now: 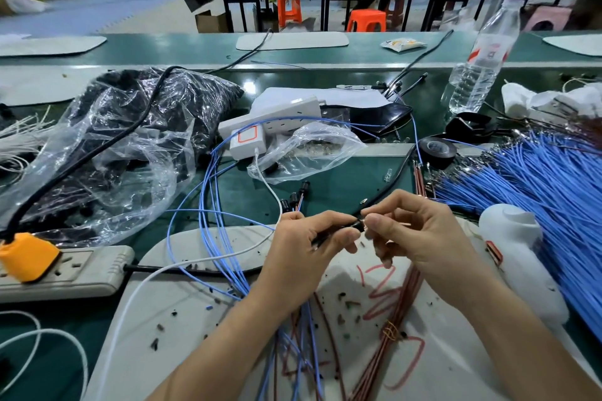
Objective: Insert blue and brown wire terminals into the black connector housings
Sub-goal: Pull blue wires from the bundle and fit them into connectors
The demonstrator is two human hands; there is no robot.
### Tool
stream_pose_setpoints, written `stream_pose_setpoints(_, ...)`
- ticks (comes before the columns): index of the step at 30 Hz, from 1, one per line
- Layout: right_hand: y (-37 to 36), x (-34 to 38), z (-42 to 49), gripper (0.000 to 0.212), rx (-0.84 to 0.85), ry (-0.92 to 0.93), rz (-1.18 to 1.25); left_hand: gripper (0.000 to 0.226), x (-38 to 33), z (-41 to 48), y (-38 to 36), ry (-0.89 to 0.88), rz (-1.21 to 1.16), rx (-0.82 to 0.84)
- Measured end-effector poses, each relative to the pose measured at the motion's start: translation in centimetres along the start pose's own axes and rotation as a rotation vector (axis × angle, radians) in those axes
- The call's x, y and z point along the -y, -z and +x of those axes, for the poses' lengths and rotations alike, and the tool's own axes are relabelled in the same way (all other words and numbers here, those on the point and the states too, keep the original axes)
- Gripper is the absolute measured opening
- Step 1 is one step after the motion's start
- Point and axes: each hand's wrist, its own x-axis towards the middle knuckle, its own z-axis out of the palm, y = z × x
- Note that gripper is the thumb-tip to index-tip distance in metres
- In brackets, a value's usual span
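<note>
Green-topped workbench [342, 182] in a workshop; blurred tables, orange stools and cartons behind. White mat [182, 329] at the near edge, littered with dark scraps.

Containers: large clear plastic bag [130, 140] at left, packed with small black parts, individual shapes not distinguishable. Smaller clear bag [306, 150] at centre, holding a thin scatter of small pieces, type unclear. Clear water bottle [479, 65] upright at right rear, partly full.

Hidden or cut off: bundle of blue wires [547, 192] running off the right edge. Bundle of brown wires [391, 332] tied with a twist, lower end out of view. Terminal ends too small to make out.

Task item: black connector housing [356, 225], small and dark, raised above the mat between both hands, mostly covered by fingertips. Left hand [306, 247] pinched closed on the housing. Right hand [420, 234] pinching at the housing's end; wire within that pinch not discernible. Several assembled black housings [294, 197] with looping blue leads lying just beyond the left hand.
</note>
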Motion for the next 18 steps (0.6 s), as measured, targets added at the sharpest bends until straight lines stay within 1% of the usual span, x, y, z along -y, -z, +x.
stream_pose_setpoints(3,0.0,-0.2,0.0,0.019,0.020,-0.048,0.067,0.019,0.1,0.0,0.1,0.012,-0.031,0.026)
stream_pose_setpoints(7,0.1,-0.5,-0.1,0.013,0.048,-0.078,0.055,0.004,0.3,-0.1,0.1,0.046,-0.146,0.089)
stream_pose_setpoints(9,0.0,-0.7,-0.2,0.011,0.063,-0.090,0.052,0.010,0.5,-0.1,0.2,0.069,-0.172,0.093)
stream_pose_setpoints(11,0.0,-0.8,-0.1,0.013,0.069,-0.093,0.054,0.011,0.8,-0.2,0.1,0.083,-0.180,0.106)
stream_pose_setpoints(13,-0.2,-1.1,-0.1,0.016,0.050,-0.060,0.021,0.010,0.9,-0.1,0.0,0.091,-0.196,0.110)
stream_pose_setpoints(15,-0.5,-1.4,0.0,0.013,0.002,0.024,-0.041,0.003,1.0,0.0,-0.1,0.103,-0.213,0.099)
stream_pose_setpoints(18,-0.9,-1.9,0.0,0.014,-0.053,0.113,-0.114,0.011,1.2,0.1,-0.2,0.109,-0.210,0.077)
